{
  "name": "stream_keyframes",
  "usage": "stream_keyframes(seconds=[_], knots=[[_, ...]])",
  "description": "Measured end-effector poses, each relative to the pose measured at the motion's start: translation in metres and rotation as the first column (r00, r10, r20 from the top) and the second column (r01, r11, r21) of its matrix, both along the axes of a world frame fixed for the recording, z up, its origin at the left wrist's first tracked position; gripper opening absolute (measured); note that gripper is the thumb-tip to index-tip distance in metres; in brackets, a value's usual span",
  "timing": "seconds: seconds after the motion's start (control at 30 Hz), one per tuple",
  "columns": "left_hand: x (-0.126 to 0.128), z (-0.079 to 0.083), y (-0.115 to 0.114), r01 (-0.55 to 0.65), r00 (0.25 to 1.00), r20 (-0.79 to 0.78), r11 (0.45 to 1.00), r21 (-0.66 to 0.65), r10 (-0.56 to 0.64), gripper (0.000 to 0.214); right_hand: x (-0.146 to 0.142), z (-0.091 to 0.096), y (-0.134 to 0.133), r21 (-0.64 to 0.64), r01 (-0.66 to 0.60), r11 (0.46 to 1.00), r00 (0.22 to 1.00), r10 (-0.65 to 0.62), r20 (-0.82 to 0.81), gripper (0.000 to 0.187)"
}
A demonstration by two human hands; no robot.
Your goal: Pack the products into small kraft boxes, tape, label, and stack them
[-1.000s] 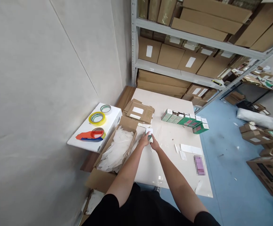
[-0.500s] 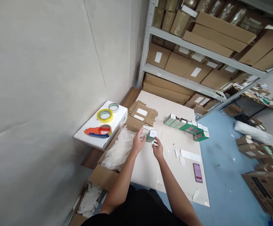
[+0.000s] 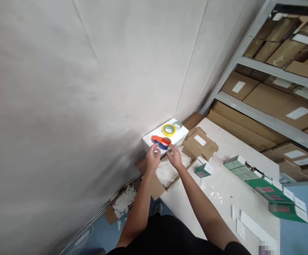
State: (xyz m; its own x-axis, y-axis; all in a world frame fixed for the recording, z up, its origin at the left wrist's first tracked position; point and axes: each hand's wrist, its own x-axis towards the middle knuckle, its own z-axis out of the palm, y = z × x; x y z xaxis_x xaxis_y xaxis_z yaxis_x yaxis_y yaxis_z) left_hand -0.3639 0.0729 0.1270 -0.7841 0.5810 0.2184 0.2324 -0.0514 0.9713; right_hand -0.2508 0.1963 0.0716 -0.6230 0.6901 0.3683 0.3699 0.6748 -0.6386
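An orange and blue tape dispenser (image 3: 158,139) lies on a white foam box (image 3: 149,142) against the wall. My left hand (image 3: 153,160) is at its near side, fingers curved and apart, holding nothing. Close to the dispenser's right end is my right hand (image 3: 175,158), also open; whether its fingertips touch the dispenser, I cannot tell. Behind the dispenser lie a yellow tape roll (image 3: 165,129) and a smaller roll of tape (image 3: 177,124). A small green box with a white top (image 3: 203,171) stands on the table, away from both hands.
Below my hands an open carton (image 3: 156,187) holds white paper pieces. Flattened cardboard (image 3: 196,148) lies on the table (image 3: 223,193). A row of green boxes (image 3: 260,184) stands to the right, with white strips (image 3: 257,226) nearer me. Shelves of cartons (image 3: 268,97) rise behind.
Both hands have left the small green box, which now stands on the table, and moved left to the tape dispenser. The view has turned left.
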Motion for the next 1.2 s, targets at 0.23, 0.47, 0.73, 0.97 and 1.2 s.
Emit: stream_keyframes(seconds=[0.23, 0.47, 0.73, 0.97, 1.2], knots=[[-0.023, 0.010, -0.050, -0.141, 0.990, 0.003, 0.990, -0.029, 0.141, 0.031, -0.071, 0.024, 0.011, 0.014, -0.049, 0.999, 0.870, 0.036, 0.491, 0.033], [-0.005, -0.001, -0.037, -0.121, 0.993, 0.009, 0.993, -0.010, 0.121, 0.030, -0.003, 0.012, 0.005, 0.094, 0.075, 0.993, 0.971, -0.094, 0.220, 0.028], [0.071, 0.014, 0.035, -0.030, 0.999, 0.017, 0.997, 0.076, 0.028, 0.027, 0.153, 0.002, -0.011, 0.139, 0.403, 0.904, 0.914, -0.404, -0.024, 0.009], [0.187, 0.011, 0.078, 0.245, 0.963, 0.102, 0.968, 0.056, -0.249, 0.030, 0.300, -0.016, -0.056, 0.105, 0.646, 0.756, 0.760, -0.650, 0.004, 0.005], [0.315, -0.006, 0.071, 0.615, 0.786, 0.078, 0.788, -0.005, -0.613, 0.038, 0.423, -0.074, -0.128, 0.005, 0.779, 0.627, 0.623, -0.774, 0.117, 0.006]])
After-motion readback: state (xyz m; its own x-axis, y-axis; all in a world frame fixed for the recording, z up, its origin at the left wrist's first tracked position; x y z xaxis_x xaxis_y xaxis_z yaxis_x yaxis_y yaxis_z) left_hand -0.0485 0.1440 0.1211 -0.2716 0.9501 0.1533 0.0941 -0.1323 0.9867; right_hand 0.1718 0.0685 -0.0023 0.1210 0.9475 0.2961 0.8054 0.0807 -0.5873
